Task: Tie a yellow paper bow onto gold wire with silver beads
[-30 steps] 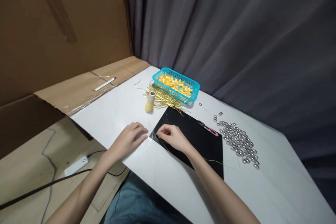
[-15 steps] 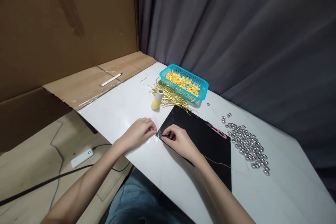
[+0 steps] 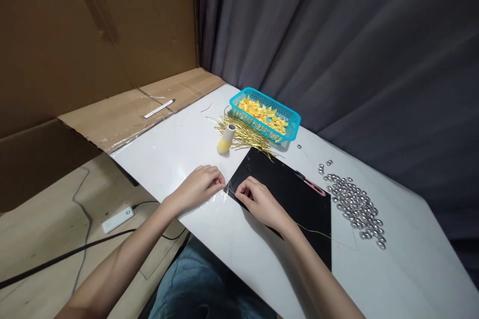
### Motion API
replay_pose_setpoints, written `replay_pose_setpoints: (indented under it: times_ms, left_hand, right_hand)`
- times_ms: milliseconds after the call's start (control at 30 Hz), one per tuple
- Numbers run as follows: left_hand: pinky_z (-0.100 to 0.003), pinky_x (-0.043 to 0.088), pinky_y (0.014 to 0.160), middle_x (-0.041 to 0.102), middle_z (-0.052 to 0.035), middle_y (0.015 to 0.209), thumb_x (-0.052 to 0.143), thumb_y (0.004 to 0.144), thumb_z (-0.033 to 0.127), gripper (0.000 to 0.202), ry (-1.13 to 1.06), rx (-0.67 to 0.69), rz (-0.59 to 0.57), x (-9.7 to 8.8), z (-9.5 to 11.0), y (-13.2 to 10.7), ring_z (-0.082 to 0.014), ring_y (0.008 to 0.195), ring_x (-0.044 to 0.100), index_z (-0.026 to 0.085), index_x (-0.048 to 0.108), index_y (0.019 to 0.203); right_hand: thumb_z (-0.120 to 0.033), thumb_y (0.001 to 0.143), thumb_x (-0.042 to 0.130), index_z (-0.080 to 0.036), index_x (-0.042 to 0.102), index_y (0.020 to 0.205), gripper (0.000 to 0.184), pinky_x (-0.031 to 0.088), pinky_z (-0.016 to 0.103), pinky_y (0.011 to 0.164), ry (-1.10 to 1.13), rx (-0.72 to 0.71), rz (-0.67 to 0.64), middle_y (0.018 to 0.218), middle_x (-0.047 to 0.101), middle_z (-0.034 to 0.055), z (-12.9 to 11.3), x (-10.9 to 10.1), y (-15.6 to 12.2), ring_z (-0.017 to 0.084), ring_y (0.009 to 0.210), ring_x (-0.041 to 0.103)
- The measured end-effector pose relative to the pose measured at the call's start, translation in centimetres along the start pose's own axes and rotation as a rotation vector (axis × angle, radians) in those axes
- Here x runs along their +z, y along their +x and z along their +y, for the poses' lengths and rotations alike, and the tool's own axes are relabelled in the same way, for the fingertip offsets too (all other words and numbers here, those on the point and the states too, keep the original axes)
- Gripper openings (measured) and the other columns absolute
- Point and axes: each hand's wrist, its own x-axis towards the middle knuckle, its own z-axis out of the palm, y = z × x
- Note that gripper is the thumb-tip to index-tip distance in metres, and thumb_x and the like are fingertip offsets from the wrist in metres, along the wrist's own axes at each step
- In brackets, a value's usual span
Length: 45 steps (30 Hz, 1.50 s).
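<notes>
White tabletop (image 3: 168, 159), hands (image 3: 198, 188) (image 3: 261, 203) at black mat's (image 3: 295, 179) corner, gold wire (image 3: 314, 232) between

Turquoise lattice basket (image 3: 265, 115), yellow-orange contents

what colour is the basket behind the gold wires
The plastic basket is bright turquoise, shown most clearly in the head view.

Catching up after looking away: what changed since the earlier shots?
The head view turned slightly, sliding everything rightward. The right hand shifted slightly toward the black mat's near edge, beside a thin gold wire; nothing visibly taken or let go. The left hand, teal basket, spool and silver rings stayed put.
</notes>
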Motion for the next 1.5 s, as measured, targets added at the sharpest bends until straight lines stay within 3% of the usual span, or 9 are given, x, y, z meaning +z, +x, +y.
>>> replay_pose_setpoints:
  times_ms: [333,667,867,1133,1333,1500]
  left_hand:
    - [-0.035,0.042,0.078,0.066,-0.0029,0.085,0.054,0.096,0.028,0.014,0.017,0.027,0.005,0.5,0.0,-0.1,-0.0202,0.083,0.061,0.019,0.062,0.089]
    - [-0.032,0.044,0.079,0.065,-0.0033,0.086,0.052,0.095,0.02,0.012,0.009,0.05,-0.033,0.8,0.7,0.7,-0.0197,0.083,0.061,0.019,0.062,0.088]
    - [-0.026,0.043,0.069,0.066,-0.002,0.081,0.056,0.089,0.014,0.01,-0.033,0.002,-0.075,0.0,0.9,1.3,-0.0165,0.075,0.06,0.018,0.065,0.085]
    - [-0.025,0.038,0.062,0.065,-0.0007,0.078,0.053,0.089,0.019,0.013,-0.042,-0.058,-0.087,-0.4,1.0,1.8,-0.0159,0.07,0.059,0.019,0.065,0.086]
    - [-0.026,0.04,0.064,0.068,-0.0033,0.082,0.05,0.09,0.021,0.015,-0.037,-0.101,-0.09,-0.6,1.0,2.2,-0.0168,0.071,0.06,0.018,0.065,0.087]
    - [-0.027,0.04,0.063,0.069,-0.0035,0.081,0.051,0.09,0.025,0.015,-0.023,-0.132,-0.084,-0.3,0.8,2.4,-0.0182,0.072,0.061,0.02,0.065,0.086]
  right_hand:
    - [-0.02,0.091,0.055,-0.02,0.062,0.082,0.011,0.043,0.027,0.068,0.061,0.003,-0.03,0.087,0.06,0.002,0.4,-0.2,-0.6,0.016,0.076,0.058]
    - [-0.021,0.091,0.053,-0.02,0.058,0.083,0.01,0.041,0.028,0.066,0.096,0.013,0.004,0.085,0.058,0.0018,0.6,0.3,-0.5,0.016,0.073,0.054]
    - [-0.022,0.091,0.053,-0.021,0.06,0.082,0.011,0.04,0.028,0.065,0.103,0.022,0.003,0.085,0.059,0.0016,0.6,0.1,-1.0,0.016,0.072,0.054]
    - [-0.02,0.089,0.053,-0.021,0.06,0.081,0.011,0.04,0.028,0.066,0.131,0.043,0.047,0.088,0.061,0.0025,0.5,0.2,-1.3,0.016,0.071,0.054]
    - [-0.032,0.088,0.054,-0.021,0.06,0.083,0.014,0.039,0.027,0.06,0.243,0.071,0.121,0.074,0.057,-0.0002,1.5,0.5,-1.1,0.015,0.063,0.05]
    - [-0.043,0.085,0.055,-0.021,0.056,0.082,0.022,0.041,0.027,0.059,0.351,0.093,0.204,0.071,0.055,-0.0011,2.7,-0.5,-1.0,0.014,0.061,0.049]
